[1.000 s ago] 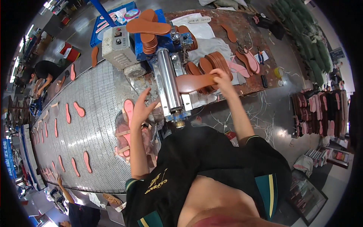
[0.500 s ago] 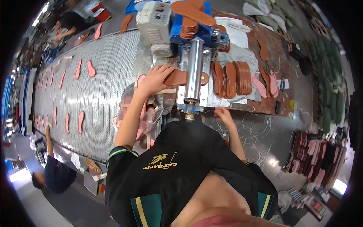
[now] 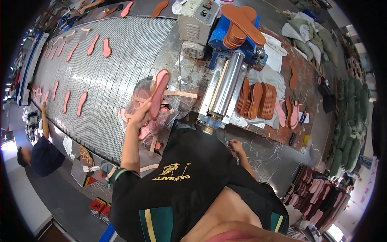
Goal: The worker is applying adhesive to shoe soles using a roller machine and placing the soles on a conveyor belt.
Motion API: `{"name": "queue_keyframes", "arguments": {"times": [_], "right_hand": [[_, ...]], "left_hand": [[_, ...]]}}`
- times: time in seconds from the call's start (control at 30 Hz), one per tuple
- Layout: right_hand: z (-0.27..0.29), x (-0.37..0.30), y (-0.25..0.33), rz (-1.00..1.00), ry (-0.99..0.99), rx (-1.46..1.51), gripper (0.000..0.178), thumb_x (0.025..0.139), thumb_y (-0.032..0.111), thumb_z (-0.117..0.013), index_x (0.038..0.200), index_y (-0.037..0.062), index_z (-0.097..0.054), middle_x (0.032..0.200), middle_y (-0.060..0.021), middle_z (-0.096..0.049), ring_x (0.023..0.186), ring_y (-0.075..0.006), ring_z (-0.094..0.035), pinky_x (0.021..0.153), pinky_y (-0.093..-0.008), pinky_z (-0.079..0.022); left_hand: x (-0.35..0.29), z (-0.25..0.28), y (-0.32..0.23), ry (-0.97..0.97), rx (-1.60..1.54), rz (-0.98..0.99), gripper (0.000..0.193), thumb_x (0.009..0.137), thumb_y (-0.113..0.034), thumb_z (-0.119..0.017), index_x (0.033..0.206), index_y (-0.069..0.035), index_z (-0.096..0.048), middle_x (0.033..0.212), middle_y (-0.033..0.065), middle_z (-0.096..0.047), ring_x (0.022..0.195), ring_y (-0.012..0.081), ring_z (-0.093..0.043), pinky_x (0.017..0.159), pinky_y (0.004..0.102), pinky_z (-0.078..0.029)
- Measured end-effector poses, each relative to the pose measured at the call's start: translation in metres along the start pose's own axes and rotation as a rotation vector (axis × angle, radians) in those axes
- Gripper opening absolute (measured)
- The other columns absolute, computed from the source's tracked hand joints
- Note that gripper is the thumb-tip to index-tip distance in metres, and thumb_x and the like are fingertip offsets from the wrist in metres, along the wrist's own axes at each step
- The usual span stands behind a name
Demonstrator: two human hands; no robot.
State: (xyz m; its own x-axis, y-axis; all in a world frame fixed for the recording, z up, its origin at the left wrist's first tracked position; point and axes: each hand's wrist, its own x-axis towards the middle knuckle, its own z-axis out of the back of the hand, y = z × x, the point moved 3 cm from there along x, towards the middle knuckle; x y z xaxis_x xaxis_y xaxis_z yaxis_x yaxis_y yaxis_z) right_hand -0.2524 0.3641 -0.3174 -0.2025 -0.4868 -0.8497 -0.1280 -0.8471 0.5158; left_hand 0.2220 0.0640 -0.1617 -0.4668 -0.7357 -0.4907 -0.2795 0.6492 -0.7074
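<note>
In my left hand (image 3: 140,116) is a shoe insole (image 3: 160,93), gripped at its lower end with its pink face showing and a brown rim along one edge. It is raised above a clear plastic bag (image 3: 131,103) of pink insoles and pale strips. To the right stands a machine with a shiny metal roller (image 3: 227,82); the insole is apart from it. My right hand (image 3: 236,146) hangs low in front of the table, fingers loosely bent and somewhat apart, with nothing visible in them.
Brown insoles (image 3: 254,101) stand in rows right of the roller, and more are piled on the blue machine head (image 3: 238,34). A grey control box (image 3: 197,18) is behind. Left runs a perforated conveyor (image 3: 133,44) carrying pink insoles; a co-worker (image 3: 48,155) reaches over it.
My left hand has drawn away from the roller, down and left, and the insole now shows pink instead of brown. My right hand has dropped slightly. The whole view has turned.
</note>
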Motion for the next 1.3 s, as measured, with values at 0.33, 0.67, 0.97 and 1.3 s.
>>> {"name": "queue_keyframes", "arguments": {"times": [0.33,0.67,0.97,1.3], "right_hand": [[-0.02,-0.02,0.021,-0.053,-0.034,-0.1,0.019,0.088,0.02,-0.056,0.103,0.0086,-0.057,0.085,-0.0053,-0.063,0.069,-0.0161,-0.062,0.053,-0.0295,-0.048],[-0.04,-0.053,-0.011,0.203,-0.148,0.038,0.017,0.088,0.016,-0.057,0.098,0.004,-0.063,0.084,-0.0001,-0.06,0.078,-0.0102,-0.056,0.072,-0.0265,-0.047],[0.056,-0.067,0.129,0.658,-0.59,-0.235,0.015,0.086,0.016,-0.059,0.091,0.0021,-0.06,0.071,-0.0013,-0.059,0.062,-0.0091,-0.054,0.055,-0.0257,-0.044],[0.084,-0.008,0.202,0.365,-0.866,-0.668,0.051,0.075,0.037,-0.072,0.099,-0.0044,-0.058,0.094,-0.0251,-0.064,0.088,-0.0398,-0.063,0.076,-0.0436,-0.051]], "left_hand": [[0.041,0.069,-0.089,-0.137,-0.33,-0.101,0.065,0.091,-0.065,-0.034,0.132,-0.016,-0.045,0.121,0.0067,-0.056,0.098,0.0265,-0.054,0.083,0.05,-0.043],[0.125,0.218,-0.144,-0.55,-0.052,0.087,0.071,0.094,-0.061,-0.032,0.136,-0.004,-0.035,0.135,0.019,-0.045,0.112,0.0392,-0.054,0.083,0.0539,-0.05],[0.119,0.109,-0.058,-0.278,0.398,-0.086,0.017,0.091,-0.021,-0.058,0.096,-0.006,-0.064,0.078,0.0015,-0.062,0.061,0.0069,-0.053,0.053,0.0193,-0.039],[0.062,-0.082,-0.037,-0.208,1.102,-0.534,0.034,0.096,-0.024,-0.052,0.073,0.003,-0.054,0.062,0.0033,-0.051,0.06,0.0108,-0.043,0.055,0.0282,-0.037]]}}
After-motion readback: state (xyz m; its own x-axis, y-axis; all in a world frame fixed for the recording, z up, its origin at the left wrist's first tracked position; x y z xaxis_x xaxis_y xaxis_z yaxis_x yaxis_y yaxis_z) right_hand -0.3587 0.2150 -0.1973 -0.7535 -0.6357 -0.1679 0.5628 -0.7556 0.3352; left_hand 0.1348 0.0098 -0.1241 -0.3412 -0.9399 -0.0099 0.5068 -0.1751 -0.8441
